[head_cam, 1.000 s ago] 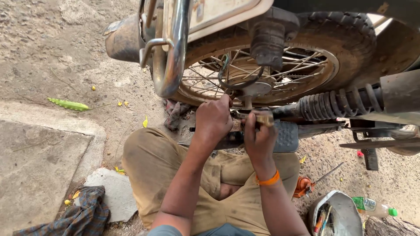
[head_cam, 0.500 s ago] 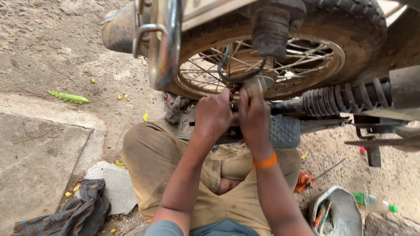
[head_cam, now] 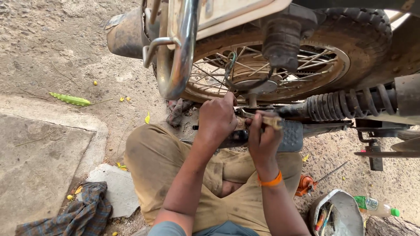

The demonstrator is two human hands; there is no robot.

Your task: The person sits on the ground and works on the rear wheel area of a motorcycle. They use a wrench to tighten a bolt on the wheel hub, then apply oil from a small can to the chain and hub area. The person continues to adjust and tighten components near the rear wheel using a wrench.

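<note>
I sit on the ground under a motorcycle's rear wheel (head_cam: 280, 65). My left hand (head_cam: 216, 118) is closed around a part near the wheel hub, just below the spokes. My right hand (head_cam: 263, 135), with an orange band at the wrist, grips a slim metal tool (head_cam: 258, 117) that points left toward the left hand. Both hands meet above the ribbed footrest (head_cam: 291, 136). What the left hand grips is hidden by its fingers.
A chrome exhaust pipe (head_cam: 177, 57) hangs at upper left, a coiled shock absorber (head_cam: 350, 102) at right. A checked rag (head_cam: 74, 216) lies lower left by a concrete slab (head_cam: 39, 161). A tool-filled container (head_cam: 334, 214), a bottle (head_cam: 376, 206) and an orange-handled screwdriver (head_cam: 308, 183) lie lower right.
My right hand has dropped from the wheel hub to just above the footrest, still gripping the tool. The view has tilted slightly upward. My left hand stays in place.
</note>
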